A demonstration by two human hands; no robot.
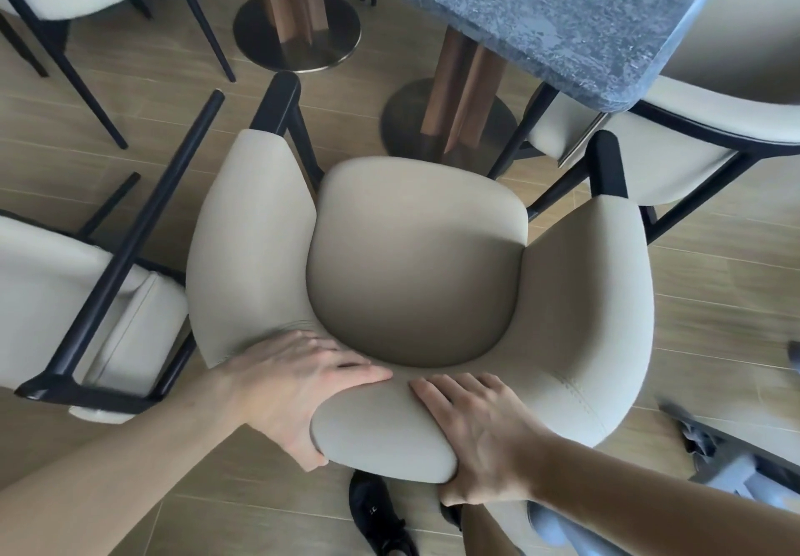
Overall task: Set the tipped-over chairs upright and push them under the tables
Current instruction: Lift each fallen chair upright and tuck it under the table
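At far left a tipped-over chair (86, 296) lies on its side on the floor (714, 296), dark legs in the air — it has yet to be righted. The left hand (298, 386) grasps the top of the backrest of the upright chair (415, 270), fingers over the inner face, thumb below. The right hand (480, 434) grips the same padded rim just beside it — a paired hold that likely serves to steer the chair forward. It stands on the floor facing the speckled tabletop (541, 10), seat not yet beneath it.
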